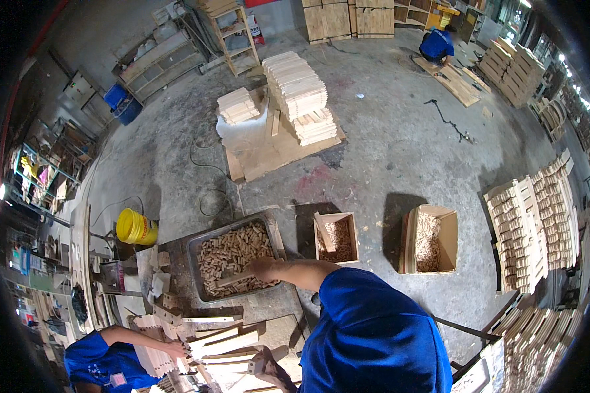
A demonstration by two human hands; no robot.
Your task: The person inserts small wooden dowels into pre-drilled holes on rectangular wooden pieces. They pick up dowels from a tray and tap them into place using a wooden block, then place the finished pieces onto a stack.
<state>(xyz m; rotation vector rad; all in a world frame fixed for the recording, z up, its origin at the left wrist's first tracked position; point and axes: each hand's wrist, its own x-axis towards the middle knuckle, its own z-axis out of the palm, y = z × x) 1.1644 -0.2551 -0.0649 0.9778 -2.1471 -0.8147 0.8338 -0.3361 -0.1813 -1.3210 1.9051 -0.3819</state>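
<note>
My right arm, in a blue sleeve, reaches left across the work surface. My right hand (262, 269) is down at the wooden dowels (233, 252) heaped in a dark rectangular tray (191, 262). Its fingertips are hard to tell apart from the dowels, and a light wooden strip (233, 279) lies beside them. Low in the picture my left hand (275, 372), shadowed and partly cut off, is closed on a wooden slat (254, 365). Around it lie several more pale slats (226, 344) on the bench.
At lower left a co-worker's hand (176, 349) touches a stack of slats (152, 337). Two boxes of dowels, a small box (352, 239) and a cardboard box (447, 242), stand on the floor. A yellow bucket (136, 227) stands left; stacked boards (295, 82) lie ahead. Another person (437, 46) crouches far right.
</note>
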